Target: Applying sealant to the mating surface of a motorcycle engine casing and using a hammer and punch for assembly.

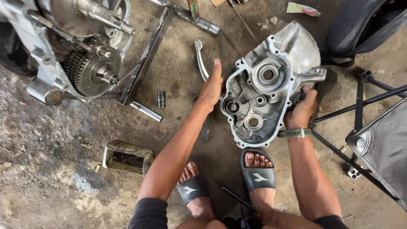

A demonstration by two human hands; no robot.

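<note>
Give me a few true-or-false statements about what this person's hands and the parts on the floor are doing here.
1. Both hands grip the same metal engine cover. True: the left hand is on its left edge, the right hand on its right edge.
2. The right wrist is bare. False: it wears a wristband.
3. The cover shows its smooth outer face. False: its hollow inner side, with round bearing seats, faces the camera.
4. An engine with exposed gears sits to the left, apart from both hands. True.
5. The small dark socket is held in the left fingers. False: it stands on the ground, left of that hand.
</note>
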